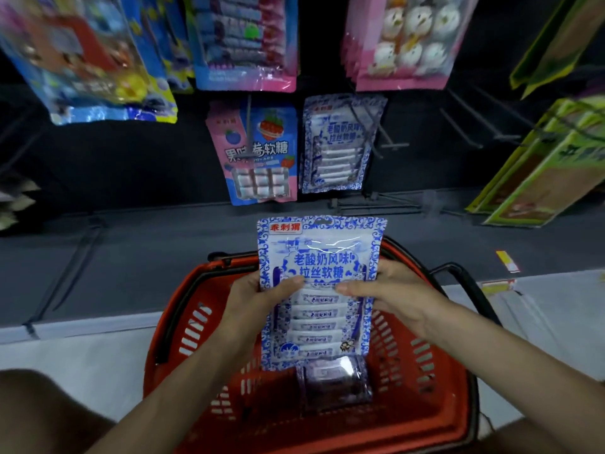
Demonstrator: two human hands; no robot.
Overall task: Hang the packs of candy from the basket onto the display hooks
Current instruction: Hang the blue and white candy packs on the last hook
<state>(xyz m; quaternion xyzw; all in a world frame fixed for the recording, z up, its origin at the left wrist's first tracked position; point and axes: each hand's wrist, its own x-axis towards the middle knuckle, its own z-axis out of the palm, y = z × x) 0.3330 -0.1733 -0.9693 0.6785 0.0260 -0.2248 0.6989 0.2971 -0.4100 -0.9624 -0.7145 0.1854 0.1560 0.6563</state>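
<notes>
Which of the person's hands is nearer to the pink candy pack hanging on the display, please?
The left. The left hand holds the blue-and-white pack almost directly below the pink pack; the right hand holds that pack's other edge, further right.

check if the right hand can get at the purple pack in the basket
Probably not yet: the right hand and left hand both grip the blue-and-white pack, held directly over the purple pack in the basket.

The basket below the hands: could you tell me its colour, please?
The basket is red with black handles, clearest in the head view.
</notes>
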